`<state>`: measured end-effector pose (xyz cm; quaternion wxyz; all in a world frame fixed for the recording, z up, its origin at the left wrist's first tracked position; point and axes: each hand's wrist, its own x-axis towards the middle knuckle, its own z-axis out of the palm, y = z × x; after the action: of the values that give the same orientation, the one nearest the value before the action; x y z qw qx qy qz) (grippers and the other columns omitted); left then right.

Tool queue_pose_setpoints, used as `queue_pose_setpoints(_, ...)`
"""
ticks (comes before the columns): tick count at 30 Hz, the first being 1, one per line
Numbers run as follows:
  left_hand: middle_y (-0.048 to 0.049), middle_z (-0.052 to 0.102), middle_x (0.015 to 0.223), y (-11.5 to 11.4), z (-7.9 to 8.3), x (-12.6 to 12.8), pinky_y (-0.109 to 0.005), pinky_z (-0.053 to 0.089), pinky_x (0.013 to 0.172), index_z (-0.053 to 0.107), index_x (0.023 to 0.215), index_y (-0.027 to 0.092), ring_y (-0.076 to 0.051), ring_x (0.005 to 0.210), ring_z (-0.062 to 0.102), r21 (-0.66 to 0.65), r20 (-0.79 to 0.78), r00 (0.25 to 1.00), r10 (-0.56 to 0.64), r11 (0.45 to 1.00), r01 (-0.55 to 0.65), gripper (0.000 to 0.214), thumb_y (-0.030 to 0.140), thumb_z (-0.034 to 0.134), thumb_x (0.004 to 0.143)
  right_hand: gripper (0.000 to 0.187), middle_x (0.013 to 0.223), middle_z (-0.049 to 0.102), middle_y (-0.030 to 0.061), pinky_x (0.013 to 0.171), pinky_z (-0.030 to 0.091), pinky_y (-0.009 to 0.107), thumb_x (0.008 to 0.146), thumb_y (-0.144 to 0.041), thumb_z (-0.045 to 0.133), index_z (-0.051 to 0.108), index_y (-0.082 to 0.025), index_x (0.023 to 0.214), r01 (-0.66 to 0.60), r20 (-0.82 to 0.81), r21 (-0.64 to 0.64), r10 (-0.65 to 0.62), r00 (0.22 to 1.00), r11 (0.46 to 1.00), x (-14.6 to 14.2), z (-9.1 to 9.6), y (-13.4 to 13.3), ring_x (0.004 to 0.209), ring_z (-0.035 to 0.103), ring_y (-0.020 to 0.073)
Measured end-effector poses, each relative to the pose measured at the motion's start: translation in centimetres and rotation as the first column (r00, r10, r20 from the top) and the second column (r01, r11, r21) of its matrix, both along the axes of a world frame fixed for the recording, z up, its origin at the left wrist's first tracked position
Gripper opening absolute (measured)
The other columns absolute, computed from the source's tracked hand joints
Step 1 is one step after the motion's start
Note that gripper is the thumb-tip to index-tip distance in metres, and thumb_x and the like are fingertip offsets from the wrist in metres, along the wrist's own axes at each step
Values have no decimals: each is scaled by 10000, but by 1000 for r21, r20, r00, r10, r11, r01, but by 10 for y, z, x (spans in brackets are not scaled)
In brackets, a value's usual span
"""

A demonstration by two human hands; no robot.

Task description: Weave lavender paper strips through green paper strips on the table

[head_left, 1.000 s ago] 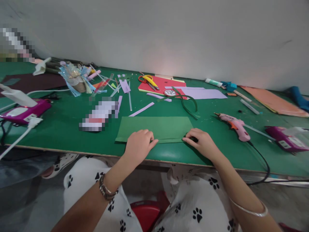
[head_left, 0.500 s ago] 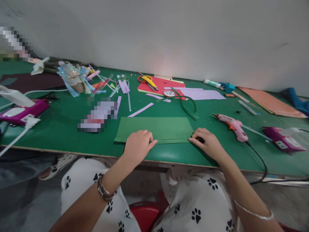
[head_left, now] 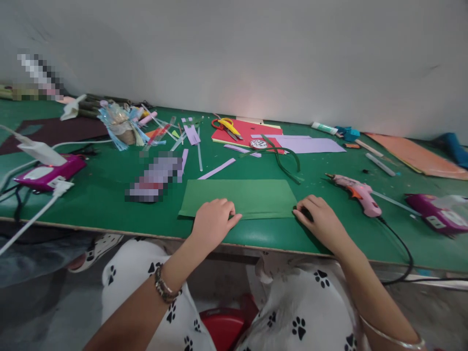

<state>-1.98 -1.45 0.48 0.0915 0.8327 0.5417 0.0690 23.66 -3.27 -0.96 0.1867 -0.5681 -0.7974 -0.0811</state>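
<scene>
A sheet of green paper (head_left: 241, 195) lies flat at the table's front, with a narrow fold along its near edge. My left hand (head_left: 215, 222) rests on that folded edge left of its middle, fingers curled and thumb pressed on the fold. At the near right corner, my right hand (head_left: 318, 219) is closed, thumb and fingers pinching the paper's edge; its fingertips are partly hidden. Behind the paper lie dark green strips (head_left: 287, 168) and a lilac strip (head_left: 217, 168).
A pink glue gun (head_left: 360, 192) with a black cord lies to the right, near a purple power strip (head_left: 437, 214). Scissors (head_left: 226, 126) rest on red paper (head_left: 261, 129). Another purple power strip (head_left: 51, 173) stands left. A glue stick (head_left: 324, 128) lies at the back by the wall.
The view has shifted a little, so everything sits slightly further right in the picture. Both hands keep nearly the same place on the green paper.
</scene>
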Motion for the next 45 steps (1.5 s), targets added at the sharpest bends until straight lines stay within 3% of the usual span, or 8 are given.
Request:
queue_pose_setpoints(3, -19, 604, 745, 0, 0, 1, -266, 361, 583, 586, 753, 173, -171, 705, 563, -15, 9, 1000, -9, 1000, 9, 187, 321, 510, 839, 226, 931, 612, 110, 796, 418, 402, 872, -262, 378, 566, -165, 949, -47, 49, 92, 43, 998, 995, -28, 2, -8, 863, 539, 232)
queue_pose_setpoints(8, -42, 642, 818, 7, 9, -16, -303, 409, 671, 603, 808, 173, -207, 807, 575, 108, 37, 995, -91, 990, 86, 189, 341, 518, 828, 232, 998, 616, 79, 914, 379, 432, 869, -204, 397, 561, -183, 1031, -216, 12, -55, 217, 976, 975, -73, 3, -13, 919, 550, 205)
queue_pose_setpoints(13, -172, 599, 1100, 35, 13, -66, -484, 288, 959, 537, 1117, 93, -311, 1111, 470, 484, 80, 949, 304, 821, -304, 371, 334, 421, 860, 245, 1000, 611, 87, 861, 417, 434, 875, -206, 374, 568, -183, 1024, -211, -30, -102, 209, 977, 972, -75, 3, -11, 912, 538, 208)
queue_pose_setpoints(18, -177, 632, 1043, 58, 1, -90, -571, 173, 997, 476, 1201, 99, -326, 1091, 498, 421, 1, 896, 445, 812, -404, 449, 362, 427, 840, 243, 1001, 607, 91, 831, 433, 416, 873, -196, 373, 568, -178, 1018, -224, -55, -101, 219, 974, 969, -73, 2, -11, 914, 530, 209)
queue_pose_setpoints(22, -189, 521, 1228, 46, 5, -70, -562, 135, 1013, 440, 1226, 98, -322, 1199, 393, 513, 140, 934, 329, 783, -353, 444, 342, 403, 857, 236, 996, 605, 91, 820, 432, 408, 875, -201, 376, 565, -184, 1015, -223, -78, -103, 216, 973, 969, -74, 2, -11, 907, 532, 214)
queue_pose_setpoints(24, -148, 541, 1201, 31, 8, -50, -522, 176, 1014, 479, 1179, 131, -287, 1166, 427, 496, 187, 965, 182, 830, -253, 371, 311, 380, 871, 222, 996, 602, 91, 814, 433, 398, 875, -211, 388, 561, -185, 1012, -225, -97, -115, 215, 972, 967, -74, 3, -11, 907, 532, 213)
queue_pose_setpoints(28, -69, 607, 1045, 3, 2, -11, -349, 411, 820, 557, 1040, 166, -209, 960, 542, 284, 130, 956, -264, 933, 219, 272, 328, 438, 858, 177, 982, 597, 85, 796, 433, 370, 865, -219, 427, 557, -177, 977, -237, -127, -140, 220, 967, 961, -74, 4, -9, 894, 528, 203)
queue_pose_setpoints(45, -9, 571, 714, 1, 2, -12, -260, 346, 584, 570, 740, 163, -159, 689, 541, -4, 47, 992, -120, 993, 120, 167, 280, 511, 844, 115, 713, 565, 1, 781, 331, 335, 815, -235, 534, 552, -199, 707, -100, -56, -150, 93, 994, 984, -95, 5, 0, 717, 506, 157)
